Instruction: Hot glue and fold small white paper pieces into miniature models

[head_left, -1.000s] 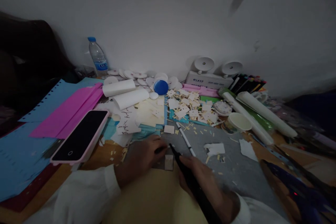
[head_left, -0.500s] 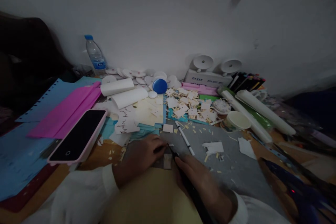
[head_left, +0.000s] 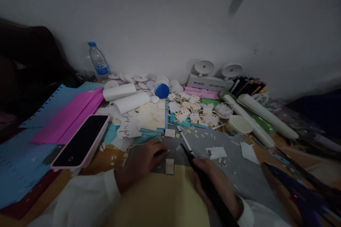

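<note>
Black tool [head_left: 221, 198], tip over the grey mat [head_left: 202, 142]: slim, probably stiff and light, best gripped mid-shaft. Right hand [head_left: 218, 181] closed round it. Pale square [head_left: 169, 166] near left hand [head_left: 144, 159]: likely papery (creases easily), take by edges. Left fingers curled, hold unclear.
</note>
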A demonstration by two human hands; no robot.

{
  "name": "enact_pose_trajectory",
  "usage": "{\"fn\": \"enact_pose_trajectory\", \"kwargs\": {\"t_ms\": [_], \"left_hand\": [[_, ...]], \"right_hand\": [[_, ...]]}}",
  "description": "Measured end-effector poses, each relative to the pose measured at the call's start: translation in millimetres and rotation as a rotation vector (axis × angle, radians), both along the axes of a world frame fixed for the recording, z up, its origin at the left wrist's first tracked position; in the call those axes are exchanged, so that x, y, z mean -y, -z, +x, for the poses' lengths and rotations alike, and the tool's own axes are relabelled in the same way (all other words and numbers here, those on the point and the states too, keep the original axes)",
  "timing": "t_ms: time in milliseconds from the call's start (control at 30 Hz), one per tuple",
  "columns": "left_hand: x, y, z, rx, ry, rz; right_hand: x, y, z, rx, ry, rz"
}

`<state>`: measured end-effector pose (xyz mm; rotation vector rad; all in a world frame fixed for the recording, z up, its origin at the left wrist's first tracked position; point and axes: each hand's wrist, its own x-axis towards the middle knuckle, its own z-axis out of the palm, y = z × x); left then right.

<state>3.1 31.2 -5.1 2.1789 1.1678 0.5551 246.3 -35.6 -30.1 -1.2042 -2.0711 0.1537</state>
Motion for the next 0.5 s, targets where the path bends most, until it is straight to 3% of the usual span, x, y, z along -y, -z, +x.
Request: {"fn": "enact_pose_trajectory", "kwargs": {"t_ms": [167, 367, 500], "left_hand": [[-4, 0.1, 2, 0.038, 0.038, 0.020], [0, -12.9, 2, 0.089, 0.049, 0.089], [2, -26.7, -14, 0.106, -0.002, 0.221]], "right_hand": [[-22, -3.0, 36, 0.015, 0.182, 0.037], [-36, -12.3, 60, 0.131, 0.177, -0.171], [-36, -11.9, 62, 0.170, 0.147, -0.187]]}}
